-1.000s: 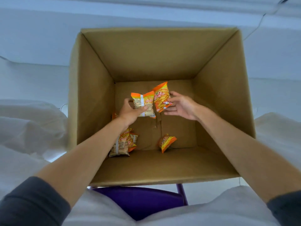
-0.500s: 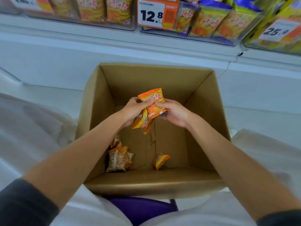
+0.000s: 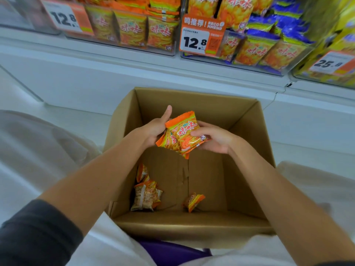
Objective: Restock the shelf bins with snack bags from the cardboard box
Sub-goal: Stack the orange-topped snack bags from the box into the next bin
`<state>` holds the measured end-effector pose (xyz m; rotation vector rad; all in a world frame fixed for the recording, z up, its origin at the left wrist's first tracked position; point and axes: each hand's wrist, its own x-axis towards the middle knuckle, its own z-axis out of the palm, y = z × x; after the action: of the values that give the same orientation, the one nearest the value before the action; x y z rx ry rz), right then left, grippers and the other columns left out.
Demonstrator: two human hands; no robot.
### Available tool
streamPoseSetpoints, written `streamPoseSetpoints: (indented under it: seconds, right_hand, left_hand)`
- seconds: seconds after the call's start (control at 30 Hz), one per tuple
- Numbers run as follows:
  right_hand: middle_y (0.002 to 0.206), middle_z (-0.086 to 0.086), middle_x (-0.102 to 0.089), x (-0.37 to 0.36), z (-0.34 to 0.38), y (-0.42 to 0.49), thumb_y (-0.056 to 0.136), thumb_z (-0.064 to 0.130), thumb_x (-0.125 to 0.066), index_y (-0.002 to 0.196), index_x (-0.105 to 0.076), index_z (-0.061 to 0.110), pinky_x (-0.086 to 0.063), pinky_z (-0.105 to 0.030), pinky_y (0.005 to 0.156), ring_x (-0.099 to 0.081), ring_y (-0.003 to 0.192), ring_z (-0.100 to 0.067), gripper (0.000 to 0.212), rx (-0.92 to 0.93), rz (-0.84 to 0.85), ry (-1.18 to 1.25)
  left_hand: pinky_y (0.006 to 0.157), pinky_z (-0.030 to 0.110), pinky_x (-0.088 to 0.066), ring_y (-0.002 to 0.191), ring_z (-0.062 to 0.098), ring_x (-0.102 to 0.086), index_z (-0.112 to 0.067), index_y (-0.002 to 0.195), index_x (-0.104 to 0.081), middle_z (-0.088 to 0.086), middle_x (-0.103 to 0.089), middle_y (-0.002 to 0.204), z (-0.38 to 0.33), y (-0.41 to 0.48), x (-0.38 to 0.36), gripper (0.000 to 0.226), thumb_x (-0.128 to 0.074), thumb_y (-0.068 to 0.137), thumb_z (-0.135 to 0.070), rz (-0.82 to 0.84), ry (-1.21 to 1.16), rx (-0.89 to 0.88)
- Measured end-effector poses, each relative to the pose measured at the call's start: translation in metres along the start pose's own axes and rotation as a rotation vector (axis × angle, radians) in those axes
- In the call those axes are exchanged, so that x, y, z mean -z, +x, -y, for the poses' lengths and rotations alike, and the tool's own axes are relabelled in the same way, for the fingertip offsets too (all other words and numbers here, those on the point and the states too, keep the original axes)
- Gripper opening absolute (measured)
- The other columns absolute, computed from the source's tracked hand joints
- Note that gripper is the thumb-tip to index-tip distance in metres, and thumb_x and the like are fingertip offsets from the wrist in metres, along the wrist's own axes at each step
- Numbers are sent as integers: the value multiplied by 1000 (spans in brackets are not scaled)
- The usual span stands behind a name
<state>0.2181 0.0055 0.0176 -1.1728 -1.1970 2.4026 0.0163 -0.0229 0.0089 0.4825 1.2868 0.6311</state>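
An open cardboard box (image 3: 247,131) stands below me. Above its middle I hold two orange snack bags (image 3: 182,134) stacked together. My left hand (image 3: 153,129) grips their left side with the thumb raised. My right hand (image 3: 215,138) pinches the top bag from the right, thumb on its front. Several more orange snack bags (image 3: 145,194) lie at the box's bottom left, and one small bag (image 3: 193,201) lies near the bottom middle. Clear shelf bins (image 3: 134,29) full of orange bags run along the top.
Further bins on the right hold purple-topped bags (image 3: 267,48) and yellow bags (image 3: 336,60). Orange price tags reading 12.8 (image 3: 199,39) and 25 hang on the bin fronts. A white shelf ledge (image 3: 115,60) sits under the bins. A purple stool (image 3: 172,252) shows beneath the box.
Both hands rose from deep in the box and brought their two bags together into one stack. My view tilted up, and the shelf bins came into sight.
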Motion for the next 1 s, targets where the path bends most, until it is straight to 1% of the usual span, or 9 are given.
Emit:
streamPoseSetpoints:
  seconds: [0.1,0.2,0.3,0.47,0.57,0.67,0.8,0.93,1.0]
  right_hand:
    - [119,-8,-67,0,-9,7,76,12,-66,126,-55,18,-54,-35,88,-65,109,-23,51,0,-15,54]
    - [116,-7,-68,4,-13,10,76,13,-64,123,-57,17,-56,-33,83,-67,104,-21,48,33,-43,121]
    - [114,-8,-68,8,-14,12,75,12,-64,120,-58,15,-57,-34,83,-67,101,-21,46,100,-116,198]
    - [121,-14,-64,12,-14,17,85,-4,-57,125,-54,10,-52,-38,91,-63,107,-27,42,190,-257,115]
    - [123,-13,-63,6,-12,19,86,-7,-59,130,-51,8,-49,-39,98,-62,112,-27,47,176,-249,-87]
    - [127,-5,-63,-3,-6,19,86,6,-69,135,-49,13,-47,-35,102,-61,115,-19,53,164,-257,-321]
    - [124,6,-62,-16,12,14,85,18,-73,134,-50,19,-47,-18,91,-60,111,-6,55,272,-313,-532]
    - [127,7,-62,-33,31,10,86,23,-72,137,-48,22,-47,-22,94,-58,114,-5,56,361,-339,-594]
    - [123,8,-62,-45,44,11,86,23,-72,134,-49,24,-46,-22,90,-58,110,-3,53,374,-349,-629]
  left_hand:
    - [87,51,-55,106,36,-67,-11,131,-52,19,-65,123,-2,7,4,93,-38,76,-85,-67,-205,58]
    - [82,46,-53,98,33,-64,-7,108,-57,17,-62,113,-4,16,2,66,-37,93,-68,-220,-453,16]
    - [93,44,-46,89,24,-59,-10,102,-58,11,-61,105,0,16,3,50,-38,98,-55,-424,-376,-13]
    - [94,50,-51,115,24,-60,-17,127,-55,10,-63,124,13,-4,1,61,-62,84,-60,42,-87,39]
    - [87,35,-54,110,17,-64,-21,133,-43,1,-63,125,17,-4,-9,57,-71,86,-37,4,7,-143]
    - [97,36,-51,116,19,-61,-17,137,-36,4,-61,129,15,-1,-6,65,-75,85,-20,-68,25,-275]
    - [107,40,-42,121,19,-57,-14,138,-45,1,-61,130,4,-9,4,54,-68,90,-16,-18,50,-323]
    - [92,27,-51,114,13,-61,-16,137,-47,0,-63,127,-14,-26,9,43,-59,96,-12,40,83,-455]
    - [99,34,-50,115,16,-62,-17,138,-47,3,-63,128,-25,-33,12,42,-58,97,-18,-30,201,-524]
